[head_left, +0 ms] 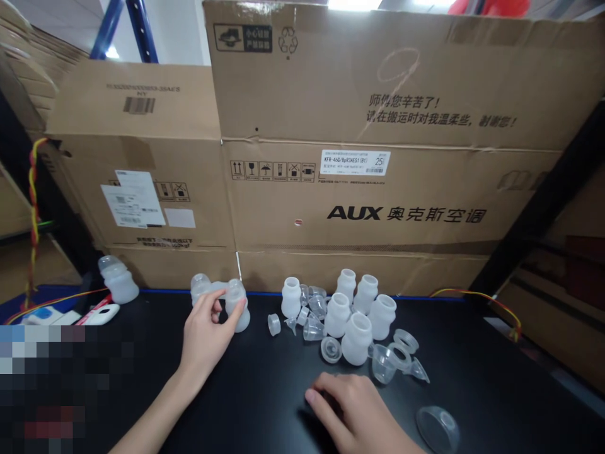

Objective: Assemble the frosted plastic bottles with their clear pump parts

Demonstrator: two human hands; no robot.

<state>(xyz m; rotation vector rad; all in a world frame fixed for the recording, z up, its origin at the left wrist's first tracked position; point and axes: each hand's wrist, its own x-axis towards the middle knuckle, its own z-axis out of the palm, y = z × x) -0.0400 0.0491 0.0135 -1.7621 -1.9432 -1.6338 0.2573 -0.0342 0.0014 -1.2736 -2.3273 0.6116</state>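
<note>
One bottle [233,302] is upright at the left of the table [265,391], long axis vertical, top up, gripped between the left hand's [205,328] thumb and fingers. It's milky white, pinched at the waist. The right hand [352,407] curls loosely; whether it holds anything, I can't tell.

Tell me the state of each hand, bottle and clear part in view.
Left hand: gripping a frosted white plastic bottle.
That bottle: upright.
Right hand: curled, palm hidden.
Six frosted bottles, centre: upright, uncapped.
Two frosted bottles, left: standing, clear plastic domes on top.
Clear plastic dome, lower right: lying loose.
Small clear plastic parts, centre: loose, scattered.
</note>
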